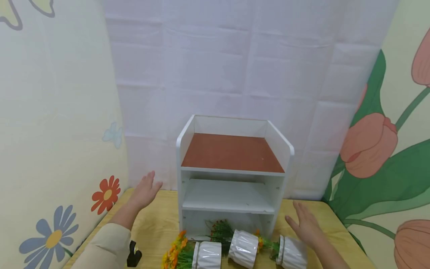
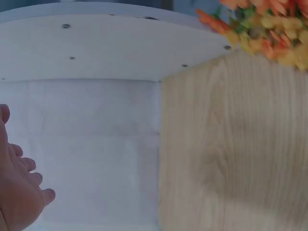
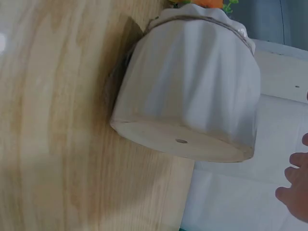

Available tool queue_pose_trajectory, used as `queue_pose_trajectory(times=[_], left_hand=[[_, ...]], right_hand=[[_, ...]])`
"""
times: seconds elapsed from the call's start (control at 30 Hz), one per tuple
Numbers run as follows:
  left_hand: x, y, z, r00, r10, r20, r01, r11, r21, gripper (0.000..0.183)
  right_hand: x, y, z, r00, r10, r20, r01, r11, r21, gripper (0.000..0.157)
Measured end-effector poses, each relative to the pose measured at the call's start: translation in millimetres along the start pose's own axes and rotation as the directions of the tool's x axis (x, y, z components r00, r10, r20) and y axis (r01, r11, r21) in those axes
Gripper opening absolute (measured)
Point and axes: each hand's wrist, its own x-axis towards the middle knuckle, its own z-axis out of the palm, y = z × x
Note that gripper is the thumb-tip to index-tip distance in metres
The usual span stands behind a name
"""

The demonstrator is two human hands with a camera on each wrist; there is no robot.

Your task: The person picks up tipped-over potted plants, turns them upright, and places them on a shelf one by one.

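My left hand (image 1: 145, 192) hovers to the left of a white shelf unit (image 1: 228, 196), fingers extended and holding nothing. On the unit's other side my right hand (image 1: 305, 224) is raised with straight fingers, also holding nothing. In front of the unit, white pots with artificial flowers lie on their sides: a left pot (image 1: 207, 256) with orange and yellow blooms (image 1: 175, 252), a middle pot (image 1: 243, 248) with reddish flowers (image 1: 220, 231), and a right pot (image 1: 293, 252) nearest my right hand. In the right wrist view, that pot (image 3: 192, 86) shows its base with a small hole.
The unit has a brown top panel (image 1: 231, 153) with raised sides and a white middle shelf (image 1: 228, 196). A small black object (image 1: 134, 256) sits on the wooden table (image 1: 154, 220) near my left sleeve. A white cloth (image 1: 218, 67) hangs behind; flower-printed panels flank both sides.
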Motion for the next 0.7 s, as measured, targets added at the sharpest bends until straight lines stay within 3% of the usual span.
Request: queue_pose_trajectory(times=[0.13, 0.23, 0.5, 0.7], left_hand=[[1.3, 9.4, -9.7, 1.000, -0.026, 0.012, 0.028, 0.983, -0.182, 0.072], [1.9, 17.2, -16.7, 0.999, -0.038, 0.002, 0.037, 0.963, -0.268, 0.073], [4.8, 36.4, -30.7, 0.997, -0.075, -0.013, 0.065, 0.929, -0.364, 0.076], [6.2, 53.9, -41.9, 0.998, -0.068, -0.011, 0.055, 0.882, -0.468, 0.075]], right_hand=[[-10, -2, 2.0, 1.000, 0.009, 0.011, -0.010, 0.999, 0.044, 0.079], [-16, -3, 2.8, 0.999, 0.017, 0.032, -0.019, 0.997, 0.075, 0.081], [-26, 0, 8.7, 0.993, 0.063, 0.101, -0.075, 0.989, 0.126, 0.091], [-31, 0, 14.7, 0.991, 0.071, 0.116, -0.087, 0.986, 0.139, 0.098]])
